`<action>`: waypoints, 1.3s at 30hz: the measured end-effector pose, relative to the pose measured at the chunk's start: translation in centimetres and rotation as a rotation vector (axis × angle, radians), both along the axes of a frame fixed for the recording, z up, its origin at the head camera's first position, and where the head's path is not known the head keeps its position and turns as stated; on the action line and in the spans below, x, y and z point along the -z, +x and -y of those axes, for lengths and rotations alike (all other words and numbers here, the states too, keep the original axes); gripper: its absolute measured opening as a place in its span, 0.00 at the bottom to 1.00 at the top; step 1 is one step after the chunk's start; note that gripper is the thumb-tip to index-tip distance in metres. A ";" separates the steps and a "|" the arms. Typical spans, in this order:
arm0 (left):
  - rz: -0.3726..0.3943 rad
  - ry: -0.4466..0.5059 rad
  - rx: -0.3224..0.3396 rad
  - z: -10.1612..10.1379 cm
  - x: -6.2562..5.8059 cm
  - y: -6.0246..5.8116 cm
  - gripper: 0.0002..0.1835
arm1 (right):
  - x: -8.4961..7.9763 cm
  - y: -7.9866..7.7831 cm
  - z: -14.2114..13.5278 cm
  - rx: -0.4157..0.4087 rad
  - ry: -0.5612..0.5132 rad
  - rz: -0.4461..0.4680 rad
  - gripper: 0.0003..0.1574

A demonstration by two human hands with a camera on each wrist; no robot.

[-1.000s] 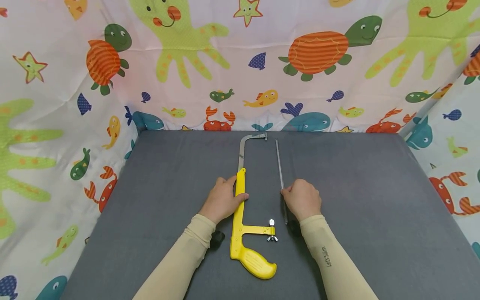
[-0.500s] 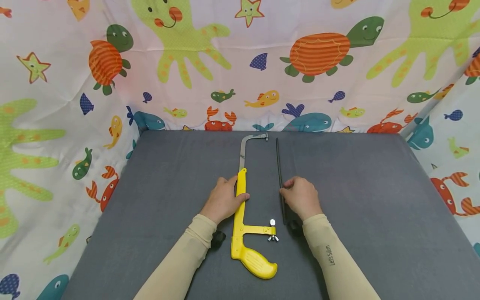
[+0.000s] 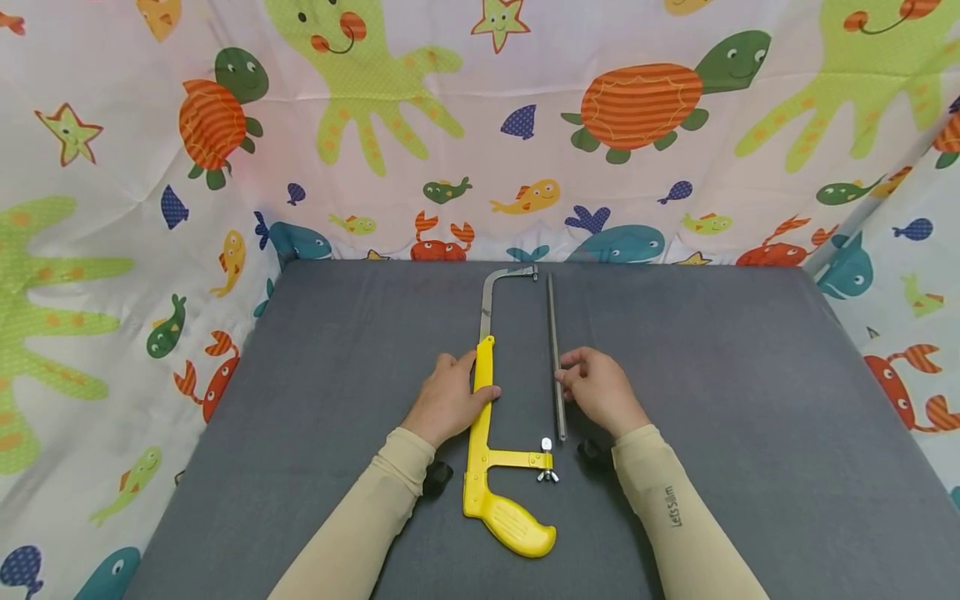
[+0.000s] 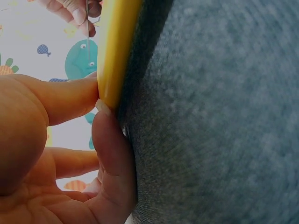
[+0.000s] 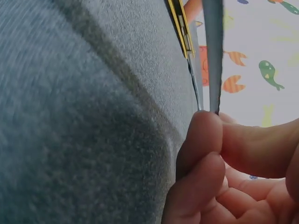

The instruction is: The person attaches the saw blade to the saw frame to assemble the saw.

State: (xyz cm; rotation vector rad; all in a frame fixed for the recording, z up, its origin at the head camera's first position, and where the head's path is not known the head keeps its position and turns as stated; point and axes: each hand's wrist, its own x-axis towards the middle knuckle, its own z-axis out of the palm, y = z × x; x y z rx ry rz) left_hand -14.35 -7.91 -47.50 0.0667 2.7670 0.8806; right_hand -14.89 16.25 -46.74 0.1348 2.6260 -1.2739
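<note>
A yellow hacksaw frame (image 3: 480, 408) lies on the grey table with its handle toward me and its bare metal arm pointing away. My left hand (image 3: 447, 398) grips the yellow bar, thumb over the top and fingers along the far side; the left wrist view shows the yellow bar (image 4: 116, 51) pinched there. In my right hand (image 3: 600, 390) a thin grey hacksaw blade (image 3: 552, 333) is pinched between thumb and fingers, alongside the frame's open side. The right wrist view shows the blade (image 5: 214, 56) with a finely toothed edge, rising from the fingertips.
The grey table (image 3: 750, 433) is bounded by a cloth (image 3: 480, 108) printed with sea animals at the back and sides. A bolt with a wing nut (image 3: 547, 475) sits on the frame's short cross arm. Dark wrist gear (image 3: 437, 480) shows under the left sleeve.
My right hand has turned the blade about its length, from narrow edge to a broader face, and brought it slightly left toward the frame. The left hand keeps its grip.
</note>
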 end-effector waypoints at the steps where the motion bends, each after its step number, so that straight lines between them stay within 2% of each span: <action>1: -0.001 0.001 0.001 0.0 0.0 0.0 0.44 | 0.0 0.0 0.1 -0.003 -0.007 -0.008 0.16; 20: 0.012 -0.002 0.017 0.0 -0.2 -0.1 0.44 | 0.3 0.2 0.8 -0.035 -0.027 -0.008 0.15; 31: 0.010 -0.003 0.024 0.1 -0.2 0.1 0.44 | 0.6 0.1 1.0 -0.024 -0.023 -0.007 0.14; 39: 0.005 -0.012 0.025 0.1 -0.2 0.1 0.44 | 0.6 0.1 1.1 -0.014 -0.004 0.026 0.14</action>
